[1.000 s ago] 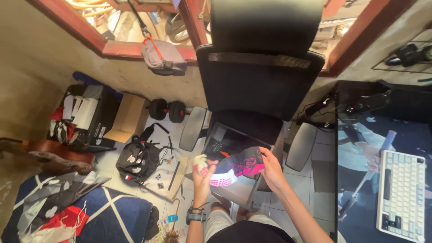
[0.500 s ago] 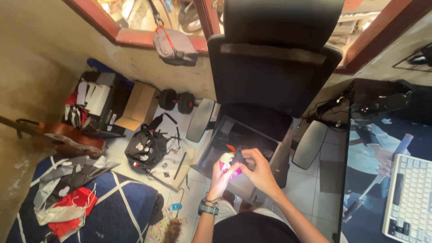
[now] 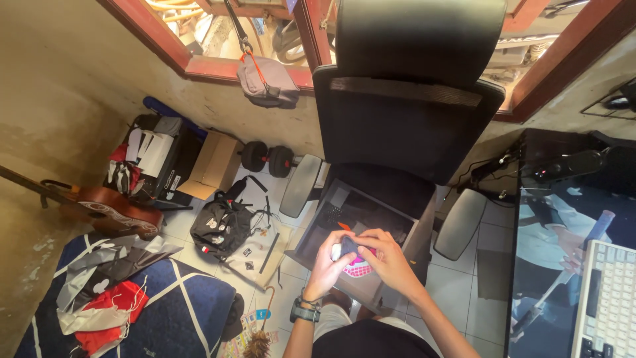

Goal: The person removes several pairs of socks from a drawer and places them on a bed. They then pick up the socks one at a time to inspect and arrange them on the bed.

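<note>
Big black office chair (image 3: 411,113) up top, laptop (image 3: 351,219) sat on its seat. Over that, a small pink-and-black item (image 3: 356,265) is being clasped between left hand (image 3: 331,262) and right hand (image 3: 387,262), pressed together. Looks mid-handling; a firmer grip seems needed next.

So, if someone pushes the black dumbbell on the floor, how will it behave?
The dumbbell probably resists a light push: its thick round plates look heavy for its size. Lying on its side on smooth tiles, it may roll once moved. It looks rigid, and unlikely to tip.
</note>
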